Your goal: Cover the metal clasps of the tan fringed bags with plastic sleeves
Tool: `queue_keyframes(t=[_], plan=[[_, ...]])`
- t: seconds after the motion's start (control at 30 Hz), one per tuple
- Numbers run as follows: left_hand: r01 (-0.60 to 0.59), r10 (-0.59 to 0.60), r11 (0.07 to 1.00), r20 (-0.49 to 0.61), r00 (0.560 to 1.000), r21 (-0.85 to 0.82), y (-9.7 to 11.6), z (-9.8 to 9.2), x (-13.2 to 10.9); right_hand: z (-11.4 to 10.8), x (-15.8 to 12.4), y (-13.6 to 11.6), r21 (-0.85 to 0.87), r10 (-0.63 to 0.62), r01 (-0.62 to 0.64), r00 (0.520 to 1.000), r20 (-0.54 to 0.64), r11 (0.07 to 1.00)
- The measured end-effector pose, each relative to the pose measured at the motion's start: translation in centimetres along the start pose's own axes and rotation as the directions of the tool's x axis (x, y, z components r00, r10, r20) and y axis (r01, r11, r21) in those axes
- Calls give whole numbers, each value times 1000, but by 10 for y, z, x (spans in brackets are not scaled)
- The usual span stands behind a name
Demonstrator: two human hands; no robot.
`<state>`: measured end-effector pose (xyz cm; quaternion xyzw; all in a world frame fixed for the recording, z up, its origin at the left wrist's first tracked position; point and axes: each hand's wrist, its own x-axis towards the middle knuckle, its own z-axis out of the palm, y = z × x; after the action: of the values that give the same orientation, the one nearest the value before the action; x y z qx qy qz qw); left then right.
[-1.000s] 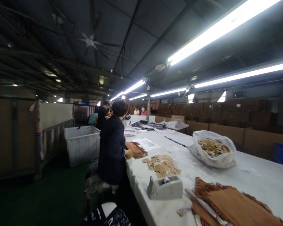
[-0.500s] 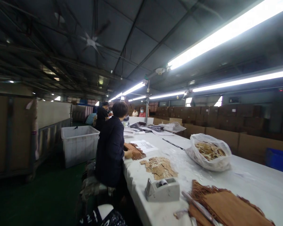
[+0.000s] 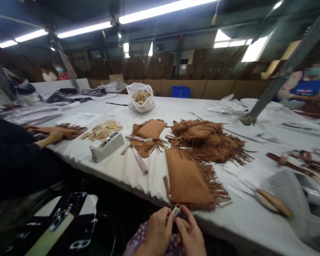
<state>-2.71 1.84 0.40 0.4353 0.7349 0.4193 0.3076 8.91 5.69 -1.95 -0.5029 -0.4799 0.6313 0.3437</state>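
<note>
Low in the head view, my left hand (image 3: 158, 231) pinches a small white-wrapped piece (image 3: 176, 211) with a gold-coloured metal ring at its tip. My right hand (image 3: 190, 233) has its thumb and index finger closed around the same piece from the other side. What lies deeper in both palms is hidden. Just beyond my fingers, a brown suede fringed pouch (image 3: 186, 177) lies flat at the table's edge, its tassel zipper pull (image 3: 167, 187) hanging on the left side. Behind it is a heap of similar fringed pouches (image 3: 206, 138).
A tape dispenser (image 3: 108, 146) and a pile of tan scraps (image 3: 104, 129) sit to the left. Another fringed pouch (image 3: 152, 128) has a pink-handled tool (image 3: 140, 160) near it. A second dispenser (image 3: 296, 202) stands right. A co-worker's sleeve (image 3: 13, 149) is at far left.
My view has swung right and down. Both my hands and the small white-wrapped piece are now in sight, along with more pouches and the right side of the table.
</note>
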Motion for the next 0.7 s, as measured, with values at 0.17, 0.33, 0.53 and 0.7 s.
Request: queue_keyframes(t=[0.17, 0.33, 0.53, 0.7], plan=[[-45, 48, 996, 39, 998, -74, 6, -7, -2, 21, 2, -12, 349, 62, -75, 997, 50, 934], [91, -49, 911, 113, 992, -401, 5, -1, 1, 16, -1, -13, 521, 126, -177, 983, 132, 835], [300, -46, 757, 410, 911, -581, -4, 7, 7, 9, 0, -21, 551, 111, -210, 972, 207, 807], [-26, 76, 956, 159, 984, -291, -1, -13, 22, -6, 10, -16, 354, 69, -81, 997, 47, 932]])
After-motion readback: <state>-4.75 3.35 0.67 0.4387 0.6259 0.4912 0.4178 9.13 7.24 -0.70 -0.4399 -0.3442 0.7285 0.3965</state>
